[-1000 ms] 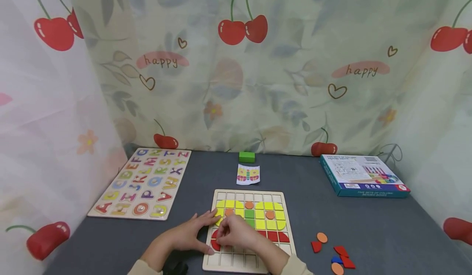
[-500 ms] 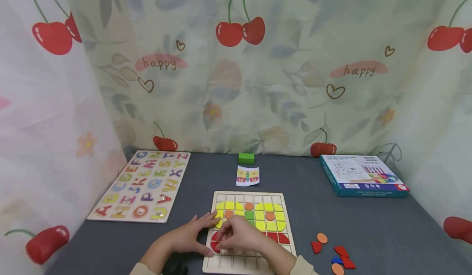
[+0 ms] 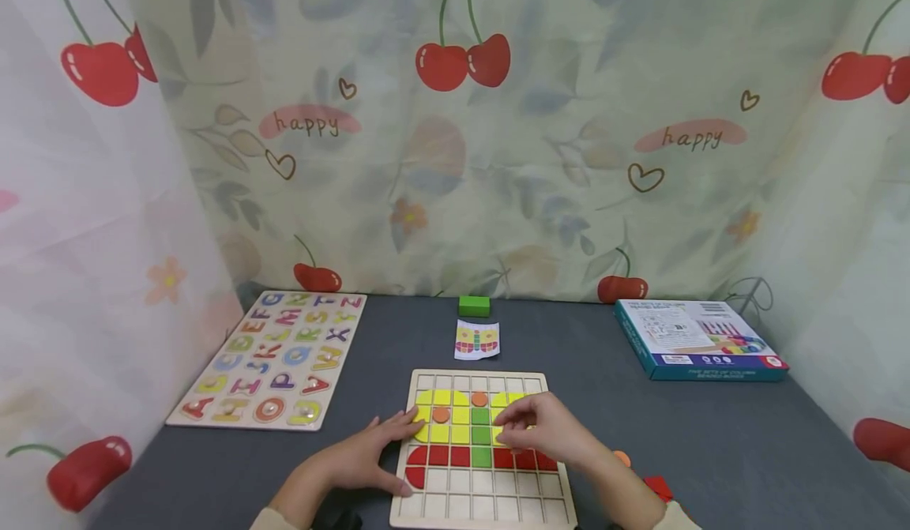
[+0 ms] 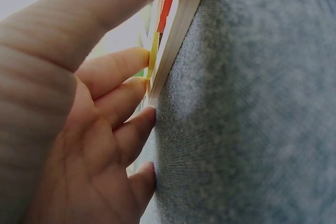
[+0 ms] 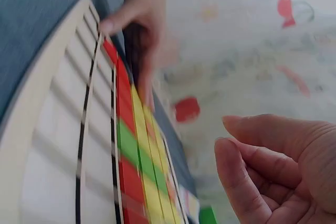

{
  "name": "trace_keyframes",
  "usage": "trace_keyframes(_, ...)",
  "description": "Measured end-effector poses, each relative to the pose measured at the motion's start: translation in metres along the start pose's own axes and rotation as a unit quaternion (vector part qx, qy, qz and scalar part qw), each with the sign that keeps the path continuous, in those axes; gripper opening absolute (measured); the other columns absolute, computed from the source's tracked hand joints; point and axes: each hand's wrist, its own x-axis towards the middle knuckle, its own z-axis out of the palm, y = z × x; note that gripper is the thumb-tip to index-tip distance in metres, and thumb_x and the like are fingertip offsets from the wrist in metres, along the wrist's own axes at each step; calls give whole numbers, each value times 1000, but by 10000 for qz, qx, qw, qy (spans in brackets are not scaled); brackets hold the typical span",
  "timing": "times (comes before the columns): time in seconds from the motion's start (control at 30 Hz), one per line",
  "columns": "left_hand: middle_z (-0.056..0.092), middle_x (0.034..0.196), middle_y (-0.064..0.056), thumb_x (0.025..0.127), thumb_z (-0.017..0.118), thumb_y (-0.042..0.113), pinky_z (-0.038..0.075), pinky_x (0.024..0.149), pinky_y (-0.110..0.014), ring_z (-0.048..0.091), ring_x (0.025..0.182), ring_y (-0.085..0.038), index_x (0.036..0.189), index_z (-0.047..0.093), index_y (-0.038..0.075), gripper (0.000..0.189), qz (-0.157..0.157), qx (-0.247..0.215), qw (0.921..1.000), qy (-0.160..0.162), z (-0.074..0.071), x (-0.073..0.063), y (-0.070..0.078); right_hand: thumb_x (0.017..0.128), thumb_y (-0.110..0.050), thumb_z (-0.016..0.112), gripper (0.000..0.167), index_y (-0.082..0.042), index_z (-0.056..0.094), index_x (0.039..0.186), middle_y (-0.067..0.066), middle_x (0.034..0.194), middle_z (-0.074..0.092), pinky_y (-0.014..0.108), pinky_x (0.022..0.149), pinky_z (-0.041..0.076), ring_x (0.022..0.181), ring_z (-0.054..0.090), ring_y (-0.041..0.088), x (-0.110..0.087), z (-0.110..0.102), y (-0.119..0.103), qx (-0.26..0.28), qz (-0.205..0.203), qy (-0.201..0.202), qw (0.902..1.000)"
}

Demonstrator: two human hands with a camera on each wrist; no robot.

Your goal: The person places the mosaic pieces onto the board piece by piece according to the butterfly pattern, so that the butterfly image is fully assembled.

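Note:
A wooden grid board point(image 3: 525, 508) lies in front of me in the head view. Yellow pieces point(image 3: 441, 434), orange discs point(image 3: 441, 415), a column of green squares point(image 3: 480, 435) and a row of red pieces point(image 3: 438, 456) fill part of it. One rounded red piece point(image 3: 415, 478) sits below that row at the left. My left hand point(image 3: 355, 455) rests at the board's left edge, thumb and fingertips touching it. Over the board's right half hovers my right hand point(image 3: 550, 431), covering some pieces. Its thumb point(image 5: 262, 129) and index finger point(image 5: 233, 177) are slightly apart, with nothing between them.
Behind the board lie a butterfly pattern card point(image 3: 477, 340) and a green block point(image 3: 474, 306). An alphabet board point(image 3: 291, 392) is at left, a boxed toy point(image 3: 718, 373) at right. Loose red pieces point(image 3: 659, 487) and an orange disc point(image 3: 622, 458) are partly hidden by my right forearm.
My right hand has moved right, away from the board's lower left, uncovering the red row and green squares. It now covers part of the right half. My left hand stays put.

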Motion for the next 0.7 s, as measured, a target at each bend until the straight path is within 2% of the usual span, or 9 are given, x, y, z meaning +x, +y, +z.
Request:
trace_keyframes(0.13, 25, 154, -7, 71, 79, 38, 2, 114, -61, 16, 144, -32, 142, 41, 15, 83, 29, -7, 10000, -8, 0, -1, 1, 84, -15, 68, 33, 10, 64, 106, 3, 77, 65, 31, 65, 56, 66, 59, 13, -15, -24, 13, 113, 302, 165, 9993)
trace_keyframes(0.3, 25, 154, -8, 71, 79, 38, 2, 113, -61, 16, 144, -33, 142, 41, 15, 84, 21, -22, 10000, -12, 0, -1, 2, 84, -20, 69, 40, 10, 62, 110, 2, 81, 65, 29, 69, 58, 71, 61, 13, -35, -46, 26, 105, 818, 565, 9950)
trace_keyframes(0.4, 25, 154, -8, 71, 79, 38, 2, 113, -61, 16, 144, -33, 142, 41, 15, 84, 22, -20, 10000, -8, 0, -1, 1, 84, -24, 69, 43, 8, 62, 112, 1, 83, 65, 26, 65, 55, 73, 62, 13, -49, -56, 33, 17, 1162, 733, 9905)
trace_keyframes(0.53, 25, 154, -7, 71, 79, 39, 2, 114, -61, 16, 144, -32, 142, 41, 16, 84, 58, 23, 10000, 8, 1, 0, 0, 85, -24, 68, 44, 8, 61, 113, -1, 83, 66, 26, 62, 53, 73, 61, 12, -68, -69, 44, 66, 1346, 646, 9888)
trace_keyframes(0.7, 24, 155, -6, 71, 79, 39, 2, 114, -61, 16, 144, -32, 142, 41, 16, 84, 66, 14, 10000, 10, 0, 0, 1, 86, -20, 67, 43, 12, 58, 113, 0, 86, 67, 26, 66, 55, 72, 60, 11, -93, -80, 62, 370, 1225, 294, 9913)
